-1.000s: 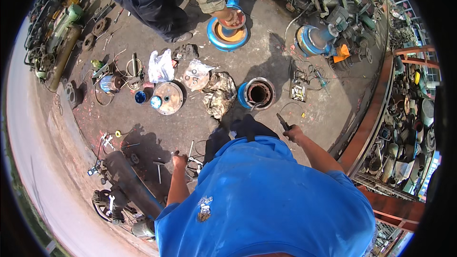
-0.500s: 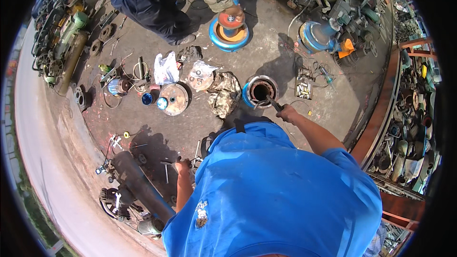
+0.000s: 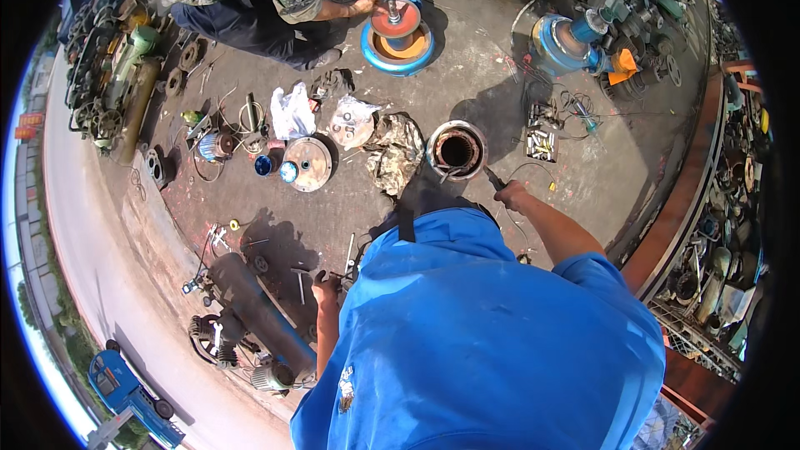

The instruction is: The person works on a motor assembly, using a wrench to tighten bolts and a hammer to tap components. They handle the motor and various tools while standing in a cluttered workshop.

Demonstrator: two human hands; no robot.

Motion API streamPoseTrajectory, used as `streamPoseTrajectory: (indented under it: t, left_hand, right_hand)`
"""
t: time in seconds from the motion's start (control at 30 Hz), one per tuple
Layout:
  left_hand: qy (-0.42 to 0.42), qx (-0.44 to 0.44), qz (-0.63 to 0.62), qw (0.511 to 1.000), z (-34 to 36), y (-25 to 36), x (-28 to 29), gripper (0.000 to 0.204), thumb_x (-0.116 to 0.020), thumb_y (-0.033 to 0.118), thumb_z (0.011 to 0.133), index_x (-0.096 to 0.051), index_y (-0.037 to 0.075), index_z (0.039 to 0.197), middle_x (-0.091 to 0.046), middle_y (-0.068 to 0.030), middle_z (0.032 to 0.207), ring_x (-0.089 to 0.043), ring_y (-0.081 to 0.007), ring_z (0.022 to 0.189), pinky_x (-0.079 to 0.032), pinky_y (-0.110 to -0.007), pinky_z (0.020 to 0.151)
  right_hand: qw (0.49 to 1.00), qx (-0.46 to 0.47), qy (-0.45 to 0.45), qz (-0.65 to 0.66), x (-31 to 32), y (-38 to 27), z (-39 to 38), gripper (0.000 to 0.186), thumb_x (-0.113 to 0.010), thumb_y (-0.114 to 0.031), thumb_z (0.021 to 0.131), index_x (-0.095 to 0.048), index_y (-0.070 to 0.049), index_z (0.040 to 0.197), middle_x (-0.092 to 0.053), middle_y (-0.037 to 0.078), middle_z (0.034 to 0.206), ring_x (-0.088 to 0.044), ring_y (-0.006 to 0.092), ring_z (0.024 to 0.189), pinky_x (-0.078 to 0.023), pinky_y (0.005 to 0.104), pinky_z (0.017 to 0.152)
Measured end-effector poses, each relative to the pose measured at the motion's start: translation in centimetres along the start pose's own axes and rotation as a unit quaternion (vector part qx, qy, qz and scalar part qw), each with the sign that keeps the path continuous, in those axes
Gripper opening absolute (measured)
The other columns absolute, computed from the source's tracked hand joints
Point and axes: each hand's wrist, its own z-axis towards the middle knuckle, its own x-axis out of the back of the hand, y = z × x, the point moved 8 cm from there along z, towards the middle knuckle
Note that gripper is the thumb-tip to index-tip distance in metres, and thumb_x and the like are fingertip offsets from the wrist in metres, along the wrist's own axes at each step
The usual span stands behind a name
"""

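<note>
Round housing (image 3: 477,148): where was it, and why like that?

On the concrete floor (image 3: 621,162), open end up. Probably stood so the bore could be reached from above.

Hands?

Right hand (image 3: 512,196) was closed round a dark tool (image 3: 494,180), tip aimed at the housing's near-right rim. Touching or just shy: couldn't tell. Grip sat back from the tip, likely to keep knuckles off the rim. Left hand (image 3: 326,290) was well left of the housing, on its near side, just beside a T-shaped tool (image 3: 302,287). Fingers looked curled; couldn't tell if they held anything.

Edges?

Rod-like piece (image 3: 447,173) lay at the housing's near-left rim, so that edge looked partly fouled. Camouflage cloth (image 3: 396,154) was just left of the housing. Parts tray (image 3: 542,143) sat near its right, presumably for easy reach.

Room to move?

Beyond the housing, up to the blue ring (image 3: 400,69), where a co-worker's hand (image 3: 365,5) was at a red disc (image 3: 406,25). Also right, past the tray, to the rust-red beam (image 3: 688,197).
</note>
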Motion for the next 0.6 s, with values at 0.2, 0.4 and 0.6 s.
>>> streamPoseTrajectory:
  t: [0.2, 0.4, 0.6]
  left_hand:
    - [0.034, -0.013, 0.046, 0.998, -5.3, 3.3, -1.7, 0.064, -0.069, 0.007, 0.086, -0.043, -0.004, 0.144, -0.070, -0.0164, 0.083, -0.064, -0.0180, 0.059, -0.049, -0.030, 0.048]
    - [0.031, 0.001, 0.003, 1.000, -7.2, 2.1, -2.9, 0.064, -0.068, 0.002, 0.085, -0.043, -0.004, 0.144, -0.070, -0.0171, 0.082, -0.065, -0.0195, 0.059, -0.050, -0.032, 0.047]
    - [0.015, 0.002, -0.038, 0.999, -4.6, -2.2, -3.3, 0.062, -0.064, -0.003, 0.085, -0.043, -0.001, 0.143, -0.069, -0.0180, 0.079, -0.064, -0.0222, 0.057, -0.048, -0.033, 0.045]
  right_hand:
    - [0.999, -0.018, -0.029, -0.004, 1.6, 0.7, 1.7, 0.038, -0.075, -0.027, 0.071, -0.071, 0.007, 0.086, -0.070, 0.018, 0.079, -0.071, 0.0256, 0.071, -0.054, 0.0387, 0.061]
    - [0.999, 0.015, -0.026, 0.034, 2.9, -2.0, 1.3, 0.028, -0.076, -0.021, 0.074, -0.067, 0.004, 0.080, -0.062, 0.012, 0.062, -0.060, 0.0213, 0.051, -0.044, 0.0364, 0.045]
    - [0.999, 0.003, -0.026, 0.037, 3.4, -2.1, 1.0, 0.027, -0.077, -0.022, 0.073, -0.067, 0.003, 0.076, -0.063, 0.010, 0.064, -0.060, 0.0195, 0.051, -0.046, 0.0352, 0.046]
